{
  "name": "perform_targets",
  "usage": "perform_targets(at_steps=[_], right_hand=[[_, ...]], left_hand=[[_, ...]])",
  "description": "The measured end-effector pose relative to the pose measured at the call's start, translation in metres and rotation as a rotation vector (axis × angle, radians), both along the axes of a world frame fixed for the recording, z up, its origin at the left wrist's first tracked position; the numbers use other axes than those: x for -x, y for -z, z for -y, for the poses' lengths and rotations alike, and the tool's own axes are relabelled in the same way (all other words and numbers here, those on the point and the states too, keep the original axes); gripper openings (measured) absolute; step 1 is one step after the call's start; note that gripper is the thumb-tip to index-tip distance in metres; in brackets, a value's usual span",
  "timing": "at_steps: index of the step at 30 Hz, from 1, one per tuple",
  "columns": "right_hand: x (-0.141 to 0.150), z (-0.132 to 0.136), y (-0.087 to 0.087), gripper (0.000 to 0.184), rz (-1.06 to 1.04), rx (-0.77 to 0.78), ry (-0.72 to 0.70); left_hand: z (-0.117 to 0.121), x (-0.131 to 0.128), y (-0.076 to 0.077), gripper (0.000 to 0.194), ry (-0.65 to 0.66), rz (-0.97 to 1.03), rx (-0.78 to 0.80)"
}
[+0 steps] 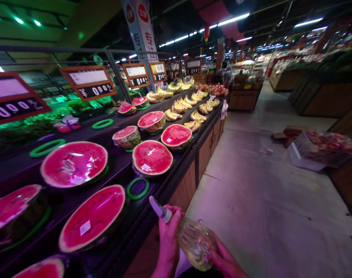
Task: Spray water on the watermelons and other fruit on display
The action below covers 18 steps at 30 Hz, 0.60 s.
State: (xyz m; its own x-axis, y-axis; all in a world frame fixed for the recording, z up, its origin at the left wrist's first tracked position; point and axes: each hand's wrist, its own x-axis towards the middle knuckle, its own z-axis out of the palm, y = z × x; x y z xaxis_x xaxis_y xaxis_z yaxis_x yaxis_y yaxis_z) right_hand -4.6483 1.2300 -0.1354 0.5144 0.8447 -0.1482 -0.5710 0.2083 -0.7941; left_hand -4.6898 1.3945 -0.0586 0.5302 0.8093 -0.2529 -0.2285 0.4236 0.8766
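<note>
Near the bottom centre I hold a clear, ribbed bottle (196,244) tilted toward the watermelon stand, with a pale spout-like top and a grey collar. Its exact kind is hard to make out. My left hand (169,241) is closed around its neck, just below the collar. My right hand (225,258) grips the wide lower end, its fingers partly hidden. Beside the spout, on the black stand, lie a green ring (138,189) and a wrapped watermelon half (93,216) with a white label. Another cut watermelon (152,157) sits just behind the ring.
Bananas (180,106) and dragon fruit (218,90) fill the stand's far end. Price signs (89,82) hang behind the melons. The stand's wooden front (190,179) borders a grey aisle floor (236,193). At right stand a white crate of fruit (323,148) and an open cardboard box (291,133).
</note>
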Motion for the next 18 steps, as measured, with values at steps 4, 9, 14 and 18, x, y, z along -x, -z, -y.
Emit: perform_targets(at_steps=[4,9,14,18], right_hand=[[-0.056,-0.005,0.009,0.083,-0.046,0.094,0.113],[-0.135,-0.023,0.02,0.093,-0.08,0.169,0.163],[-0.207,-0.06,0.018,0.087,-0.051,0.201,0.177],[-0.248,-0.088,-0.001,0.078,-0.01,0.12,0.079]], left_hand=[[-0.015,-0.069,0.0,0.066,0.063,0.006,0.02],[-0.039,-0.157,-0.007,0.061,0.159,0.083,-0.002],[-0.074,-0.227,-0.003,0.056,0.134,0.059,-0.033],[-0.096,-0.265,0.001,0.056,0.083,0.042,-0.022]])
